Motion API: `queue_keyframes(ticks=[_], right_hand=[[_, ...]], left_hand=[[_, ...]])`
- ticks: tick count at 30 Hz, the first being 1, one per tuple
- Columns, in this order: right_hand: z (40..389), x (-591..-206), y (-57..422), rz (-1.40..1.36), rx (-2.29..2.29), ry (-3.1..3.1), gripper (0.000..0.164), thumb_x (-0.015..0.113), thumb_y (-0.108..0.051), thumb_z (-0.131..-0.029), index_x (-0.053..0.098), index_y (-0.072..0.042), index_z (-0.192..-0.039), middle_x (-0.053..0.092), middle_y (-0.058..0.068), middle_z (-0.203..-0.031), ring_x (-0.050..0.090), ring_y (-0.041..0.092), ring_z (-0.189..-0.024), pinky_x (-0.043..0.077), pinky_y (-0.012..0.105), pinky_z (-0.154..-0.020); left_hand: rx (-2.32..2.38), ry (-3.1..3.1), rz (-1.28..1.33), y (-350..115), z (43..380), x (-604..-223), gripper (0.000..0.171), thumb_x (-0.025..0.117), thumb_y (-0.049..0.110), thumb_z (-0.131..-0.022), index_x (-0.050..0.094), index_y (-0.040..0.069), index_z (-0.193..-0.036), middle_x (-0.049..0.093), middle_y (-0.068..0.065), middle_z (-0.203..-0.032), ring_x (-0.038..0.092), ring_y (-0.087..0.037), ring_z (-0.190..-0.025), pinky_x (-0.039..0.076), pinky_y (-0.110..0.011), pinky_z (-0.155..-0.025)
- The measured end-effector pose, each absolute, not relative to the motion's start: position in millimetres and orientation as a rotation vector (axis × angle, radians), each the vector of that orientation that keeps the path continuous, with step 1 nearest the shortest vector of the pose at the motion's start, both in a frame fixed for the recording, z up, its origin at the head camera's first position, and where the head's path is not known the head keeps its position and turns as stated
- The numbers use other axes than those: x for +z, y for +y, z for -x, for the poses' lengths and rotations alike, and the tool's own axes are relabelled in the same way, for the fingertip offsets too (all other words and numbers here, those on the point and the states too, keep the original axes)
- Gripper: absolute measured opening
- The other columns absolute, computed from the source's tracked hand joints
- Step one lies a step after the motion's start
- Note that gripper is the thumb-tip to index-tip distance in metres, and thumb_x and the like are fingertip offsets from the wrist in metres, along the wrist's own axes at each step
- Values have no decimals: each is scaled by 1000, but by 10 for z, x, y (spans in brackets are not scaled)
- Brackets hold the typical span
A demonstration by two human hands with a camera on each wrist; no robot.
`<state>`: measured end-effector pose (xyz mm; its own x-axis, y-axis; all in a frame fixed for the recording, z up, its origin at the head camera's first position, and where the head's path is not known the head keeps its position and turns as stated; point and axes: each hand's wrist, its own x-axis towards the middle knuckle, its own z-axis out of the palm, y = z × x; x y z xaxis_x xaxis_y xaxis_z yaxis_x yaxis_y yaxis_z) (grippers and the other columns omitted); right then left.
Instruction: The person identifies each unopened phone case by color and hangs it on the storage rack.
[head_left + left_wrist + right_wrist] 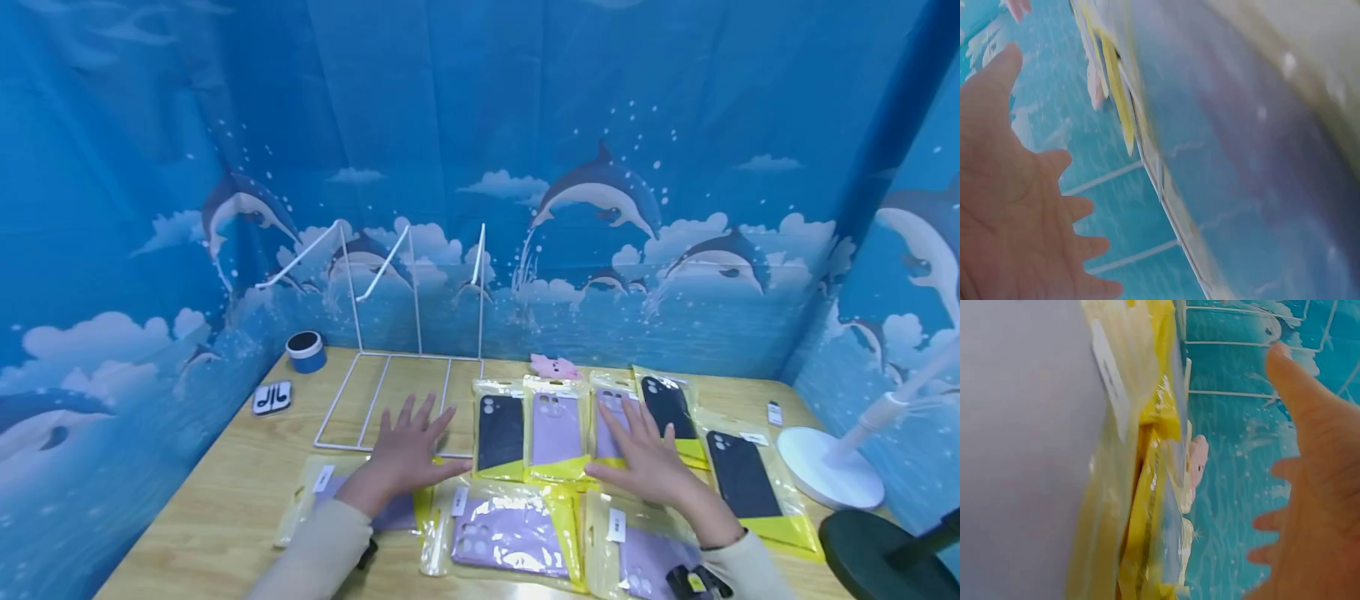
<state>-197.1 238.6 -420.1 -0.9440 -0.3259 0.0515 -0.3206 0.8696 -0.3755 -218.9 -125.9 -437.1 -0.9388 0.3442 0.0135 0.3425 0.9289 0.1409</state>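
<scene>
Several phone cases in clear and yellow packets cover the front and right of the table. My left hand (408, 450), fingers spread, is over the front of a white wire rack (360, 353) and a purple-case packet (393, 512). My right hand (648, 458), also spread, overlaps a packet with a purple case (606, 437). Between the hands lie a packet with a black case (500, 432) and another with a purple case (557, 427). Nearer me is a larger purple case (510, 537) in its packet. Both wrist views show empty palms, the left hand (1022, 206) and the right hand (1316, 487).
A blue round container (306, 353) and boxed earphones (272, 398) stand at the left. A pink figure (555, 367) sits behind the packets. On the right are a white lamp base (828, 467), a dark round base (892, 554) and a small white stick (775, 413).
</scene>
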Motion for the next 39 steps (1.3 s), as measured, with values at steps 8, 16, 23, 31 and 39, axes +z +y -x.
queue_keyframes(ticks=[8, 16, 23, 31, 39], right_hand=[[1909, -4093, 2801, 789, -929, 2633, 60, 66, -31, -89, 44, 4, -133, 48, 27, -131, 47, 50, -116, 42, 63, -91], [1789, -4230, 3230, 834, -1055, 2333, 26, 63, -15, -91, 56, -2, -113, 59, 12, -109, 58, 17, -97, 51, 34, -77], [1689, -4374, 3405, 909, -1143, 2217, 26, 65, -10, -89, 55, 1, -111, 58, 3, -99, 49, 7, -84, 44, 21, -66], [1632, -4521, 3407, 852, -1204, 2119, 23, 62, -7, -89, 55, 0, -110, 56, 2, -96, 49, 9, -82, 43, 21, -65], [1598, -4486, 3359, 727, -1250, 2029, 13, 55, -1, -90, 57, -3, -103, 54, -1, -84, 51, 10, -73, 33, 25, -56]], left_hand=[[507, 2960, -533, -1875, 2286, -4247, 86, 50, 66, -85, 27, 15, -150, 16, -24, -154, 10, -50, -139, 11, -71, -105], [800, 2801, -538, -2625, 2414, -4233, 72, 55, 41, -94, 31, -3, -144, 19, -38, -146, 15, -57, -133, 16, -68, -106], [808, 2693, -502, -2906, 2462, -4323, 62, 52, 33, -97, 34, -4, -142, 15, -40, -146, 14, -59, -132, 15, -69, -105], [708, 2742, -540, -2980, 2449, -4396, 57, 54, 31, -96, 41, -6, -138, 16, -41, -144, 7, -63, -129, 11, -73, -102], [743, 2731, -515, -3027, 2387, -4458, 59, 51, 33, -97, 37, -4, -141, 12, -40, -145, 3, -62, -130, 6, -75, -100]])
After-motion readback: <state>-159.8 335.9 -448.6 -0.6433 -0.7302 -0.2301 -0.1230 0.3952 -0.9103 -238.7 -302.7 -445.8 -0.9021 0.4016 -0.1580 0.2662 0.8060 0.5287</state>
